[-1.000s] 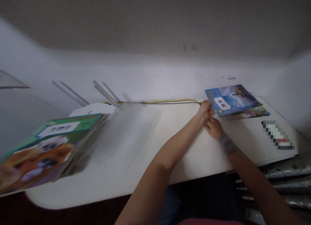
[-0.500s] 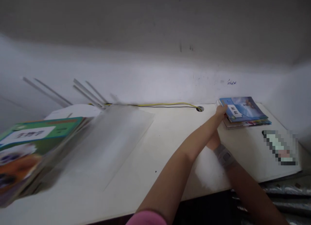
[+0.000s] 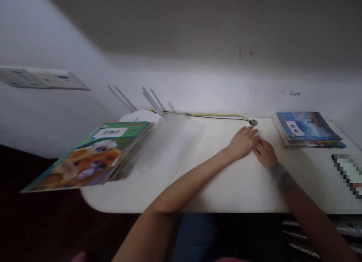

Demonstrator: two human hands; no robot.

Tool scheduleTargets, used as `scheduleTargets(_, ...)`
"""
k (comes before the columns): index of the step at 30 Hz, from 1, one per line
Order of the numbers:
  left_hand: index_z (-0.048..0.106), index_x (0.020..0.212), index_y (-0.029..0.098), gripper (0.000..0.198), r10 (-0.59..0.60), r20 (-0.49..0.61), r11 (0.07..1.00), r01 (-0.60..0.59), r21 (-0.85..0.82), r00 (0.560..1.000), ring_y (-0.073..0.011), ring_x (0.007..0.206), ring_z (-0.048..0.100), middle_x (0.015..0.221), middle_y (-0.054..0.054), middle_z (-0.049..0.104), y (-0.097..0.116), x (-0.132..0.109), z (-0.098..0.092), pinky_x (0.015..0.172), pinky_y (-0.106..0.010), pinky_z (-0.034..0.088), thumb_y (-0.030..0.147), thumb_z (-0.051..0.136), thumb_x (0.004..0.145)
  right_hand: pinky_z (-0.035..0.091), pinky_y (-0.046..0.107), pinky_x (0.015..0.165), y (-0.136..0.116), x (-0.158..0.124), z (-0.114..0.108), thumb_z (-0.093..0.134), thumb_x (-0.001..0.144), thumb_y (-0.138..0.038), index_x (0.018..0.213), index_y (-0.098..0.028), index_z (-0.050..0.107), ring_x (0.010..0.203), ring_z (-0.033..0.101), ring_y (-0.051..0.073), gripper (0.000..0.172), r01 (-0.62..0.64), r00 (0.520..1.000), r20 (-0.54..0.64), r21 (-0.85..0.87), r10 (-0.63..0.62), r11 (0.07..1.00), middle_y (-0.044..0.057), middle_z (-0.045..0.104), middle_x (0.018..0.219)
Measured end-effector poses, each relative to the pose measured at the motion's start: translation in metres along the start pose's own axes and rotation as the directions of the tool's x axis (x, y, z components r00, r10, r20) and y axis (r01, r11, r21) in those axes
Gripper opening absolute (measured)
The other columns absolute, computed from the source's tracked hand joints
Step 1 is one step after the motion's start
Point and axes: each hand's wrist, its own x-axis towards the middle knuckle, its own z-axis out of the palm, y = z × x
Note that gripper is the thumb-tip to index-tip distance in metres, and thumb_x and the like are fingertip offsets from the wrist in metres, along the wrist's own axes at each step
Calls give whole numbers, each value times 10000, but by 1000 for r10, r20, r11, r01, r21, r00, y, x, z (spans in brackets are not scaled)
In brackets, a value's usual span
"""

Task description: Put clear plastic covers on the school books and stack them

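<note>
Over the middle of the white desk [image 3: 226,182], my left hand [image 3: 243,143] is open, fingers stretched out and holding nothing. My right hand [image 3: 266,153], with a grey watch [image 3: 283,176] on the wrist, meets it at the fingertips; its fingers are slightly bent and apart, with nothing seen in them. Right of both hands lies a stack of books [image 3: 311,126] with a blue cover on top. To the left is another stack of books [image 3: 93,156], its green top cover showing puppies. Neither stack is touched.
A clear sheet [image 3: 175,148] lies beside the left stack. Thin grey rods [image 3: 152,99] lean at the back, near a white round thing [image 3: 135,115]. Yellow and black cables [image 3: 209,115] run into a desk hole [image 3: 254,122]. A pixelated phone-like object [image 3: 349,171] lies at the right.
My left hand has let go of the blue-covered book stack, and both hands have moved away to its left. The view has swung left, showing more of the puppy-covered stack and a wall socket panel.
</note>
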Motion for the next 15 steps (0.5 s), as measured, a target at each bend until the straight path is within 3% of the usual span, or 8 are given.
scheduleTargets(2, 643, 975, 189, 227, -190, 42, 954, 175, 242, 981, -294, 1315, 337, 1296, -124, 530, -13, -54, -33, 1081, -470, 236, 145, 467, 839, 365, 385, 940, 3, -1, 3, 425, 875, -271, 1166, -150, 584, 1110, 495, 255, 353, 18, 1000, -9, -2, -18, 1000, 156, 561, 1209)
scheduleTargets(3, 636, 994, 189, 229, -322, 49, 892, 286, 351, 945, -303, 1299, 356, 1299, -125, 525, -20, -80, -48, 1063, -459, 271, 155, 469, 841, 366, 384, 942, 4, -1, 5, 421, 877, -275, 1168, -151, 583, 1114, 494, 255, 355, 24, 1000, -13, -8, -24, 1000, 155, 557, 1213)
scheduleTargets(6, 579, 1091, 168, 269, -656, -88, 579, 575, 578, 749, -330, 1259, 384, 1335, -156, 475, -37, -145, -83, 992, -457, 348, 203, 473, 847, 374, 390, 942, 8, -3, 9, 411, 880, -281, 1170, -141, 581, 1121, 494, 259, 364, 41, 999, -19, -30, -41, 999, 163, 557, 1210)
scheduleTargets(8, 541, 1127, 146, 303, -773, -152, 413, 670, 617, 616, -339, 1218, 416, 1303, -183, 484, -43, -177, -93, 925, -445, 396, 254, 466, 854, 382, 397, 937, 10, -3, 11, 399, 883, -282, 1165, -131, 582, 1120, 497, 264, 369, 62, 998, -25, -40, -63, 997, 173, 562, 1201)
scheduleTargets(9, 538, 1118, 136, 305, -804, -149, 382, 691, 614, 576, -331, 1184, 447, 1263, -187, 508, -45, -189, -95, 896, -427, 413, 275, 453, 860, 387, 402, 933, 11, -4, 12, 394, 883, -282, 1163, -127, 583, 1117, 501, 267, 372, 71, 997, -29, -43, -72, 997, 179, 564, 1195)
scheduleTargets(11, 553, 1060, 125, 285, -815, -118, 406, 703, 583, 568, -298, 1102, 514, 1170, -178, 561, -46, -206, -95, 853, -383, 430, 288, 410, 874, 396, 408, 928, 13, -4, 13, 389, 882, -282, 1159, -121, 585, 1111, 508, 271, 376, 84, 996, -36, -48, -85, 995, 186, 567, 1190)
scheduleTargets(15, 590, 952, 126, 284, -774, -138, 470, 707, 529, 618, -253, 975, 587, 1054, -161, 614, -50, -220, -93, 776, -329, 436, 250, 344, 884, 399, 416, 935, 16, -4, 13, 385, 881, -290, 1150, -110, 592, 1113, 517, 269, 384, 92, 995, -43, -44, -94, 995, 191, 573, 1190)
